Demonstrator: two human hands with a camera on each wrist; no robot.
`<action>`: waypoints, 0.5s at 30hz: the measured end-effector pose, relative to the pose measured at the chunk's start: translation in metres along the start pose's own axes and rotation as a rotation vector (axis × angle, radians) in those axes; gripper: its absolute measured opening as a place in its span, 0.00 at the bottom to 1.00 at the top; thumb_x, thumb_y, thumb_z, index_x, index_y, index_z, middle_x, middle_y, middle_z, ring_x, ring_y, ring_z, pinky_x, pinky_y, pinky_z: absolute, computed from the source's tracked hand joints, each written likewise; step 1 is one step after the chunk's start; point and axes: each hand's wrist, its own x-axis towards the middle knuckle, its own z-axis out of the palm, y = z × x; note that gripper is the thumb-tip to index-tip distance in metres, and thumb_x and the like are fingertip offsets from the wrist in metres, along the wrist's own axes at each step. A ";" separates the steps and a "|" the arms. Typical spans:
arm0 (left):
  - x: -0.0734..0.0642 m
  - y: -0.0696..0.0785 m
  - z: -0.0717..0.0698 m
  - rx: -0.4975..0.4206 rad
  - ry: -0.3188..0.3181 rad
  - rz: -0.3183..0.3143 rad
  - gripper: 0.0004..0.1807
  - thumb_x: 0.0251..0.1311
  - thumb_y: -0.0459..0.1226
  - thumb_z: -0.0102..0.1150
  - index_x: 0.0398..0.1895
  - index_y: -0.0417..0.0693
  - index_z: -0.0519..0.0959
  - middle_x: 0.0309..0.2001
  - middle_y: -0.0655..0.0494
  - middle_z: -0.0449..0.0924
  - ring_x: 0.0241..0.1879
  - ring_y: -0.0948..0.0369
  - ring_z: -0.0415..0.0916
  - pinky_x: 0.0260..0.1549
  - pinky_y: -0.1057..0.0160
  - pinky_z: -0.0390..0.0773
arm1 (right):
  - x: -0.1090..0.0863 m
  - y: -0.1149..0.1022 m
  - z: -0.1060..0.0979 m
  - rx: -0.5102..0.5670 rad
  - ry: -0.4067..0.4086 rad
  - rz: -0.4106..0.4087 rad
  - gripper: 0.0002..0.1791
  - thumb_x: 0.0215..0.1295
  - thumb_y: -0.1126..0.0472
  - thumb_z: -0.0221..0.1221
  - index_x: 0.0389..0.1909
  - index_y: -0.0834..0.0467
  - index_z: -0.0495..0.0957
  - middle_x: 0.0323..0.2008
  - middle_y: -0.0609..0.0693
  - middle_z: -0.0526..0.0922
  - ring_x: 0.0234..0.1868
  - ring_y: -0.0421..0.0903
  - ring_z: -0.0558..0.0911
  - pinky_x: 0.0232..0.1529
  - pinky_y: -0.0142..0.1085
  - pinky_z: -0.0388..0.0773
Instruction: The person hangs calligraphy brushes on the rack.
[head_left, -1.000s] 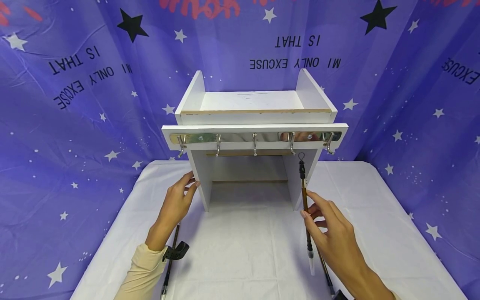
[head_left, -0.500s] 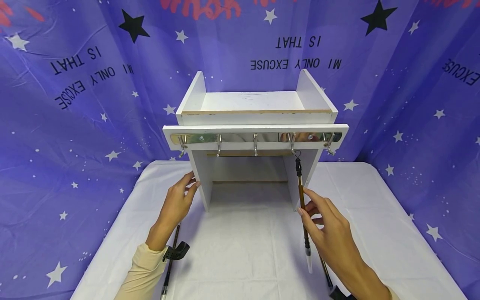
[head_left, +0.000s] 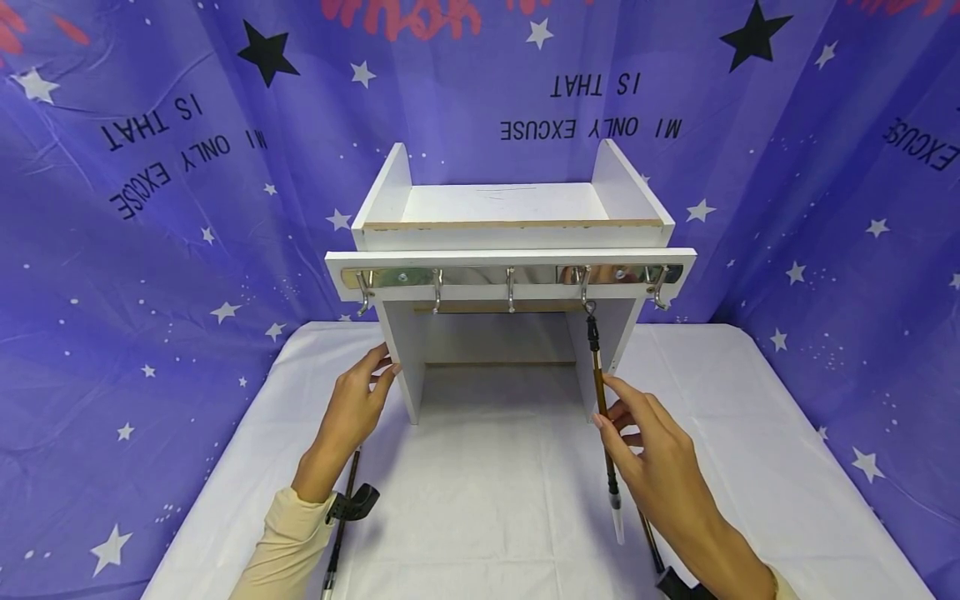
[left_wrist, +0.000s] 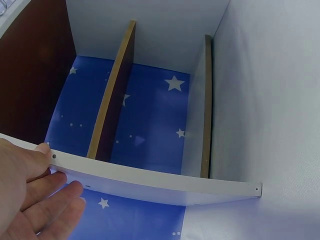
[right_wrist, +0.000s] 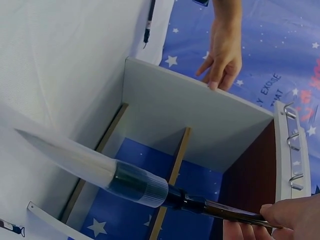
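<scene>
My right hand pinches a calligraphy brush by its brown handle, thumb against fingers. The brush stands nearly upright, its wire loop at the lower tip of the fourth hook from the left. Whether the loop is over that tip, I cannot tell. In the right wrist view, a clear cap covers the pale bristles of the brush. My left hand grips the front edge of the left side panel of a white shelf, thumb on the edge and fingers along the outside.
A metal strip with several hooks runs across the shelf's front board. Another brush lies on the white tablecloth beneath my left wrist, and one more brush lies by my right wrist. Purple star-printed curtain surrounds the table.
My right hand has carried the brush slightly left and up, bringing its loop from right of the fourth hook to that hook's tip. My left hand has stayed on the panel.
</scene>
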 end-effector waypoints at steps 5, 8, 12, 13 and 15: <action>0.000 0.000 0.000 -0.005 0.000 -0.009 0.23 0.80 0.39 0.56 0.72 0.42 0.74 0.63 0.39 0.82 0.61 0.42 0.83 0.58 0.42 0.84 | 0.000 0.001 0.002 -0.010 -0.003 -0.001 0.37 0.61 0.74 0.72 0.71 0.55 0.75 0.39 0.45 0.82 0.37 0.38 0.83 0.38 0.20 0.82; 0.000 0.000 0.000 -0.006 0.000 -0.007 0.23 0.80 0.38 0.56 0.72 0.42 0.74 0.63 0.38 0.82 0.61 0.42 0.83 0.58 0.42 0.84 | 0.001 0.003 0.004 -0.011 -0.004 -0.001 0.36 0.62 0.74 0.72 0.71 0.56 0.75 0.38 0.45 0.82 0.37 0.38 0.83 0.39 0.18 0.81; 0.000 -0.001 0.000 -0.006 0.004 0.000 0.23 0.80 0.38 0.56 0.72 0.41 0.74 0.63 0.39 0.83 0.61 0.42 0.83 0.58 0.42 0.84 | 0.001 0.004 0.006 -0.011 -0.007 0.009 0.36 0.62 0.74 0.72 0.71 0.56 0.76 0.38 0.45 0.82 0.37 0.38 0.83 0.39 0.16 0.80; 0.000 -0.001 0.000 -0.006 0.005 0.000 0.23 0.80 0.38 0.56 0.72 0.42 0.74 0.63 0.39 0.83 0.61 0.43 0.83 0.58 0.42 0.84 | 0.001 0.005 0.006 -0.013 -0.007 0.012 0.35 0.62 0.74 0.71 0.71 0.56 0.76 0.38 0.45 0.82 0.37 0.38 0.83 0.39 0.16 0.79; 0.000 -0.001 0.000 -0.007 0.005 0.001 0.23 0.80 0.38 0.56 0.72 0.42 0.74 0.63 0.39 0.83 0.61 0.43 0.83 0.58 0.42 0.84 | 0.001 0.005 0.007 -0.014 -0.010 0.019 0.35 0.63 0.74 0.71 0.71 0.57 0.75 0.38 0.45 0.82 0.37 0.39 0.83 0.39 0.16 0.79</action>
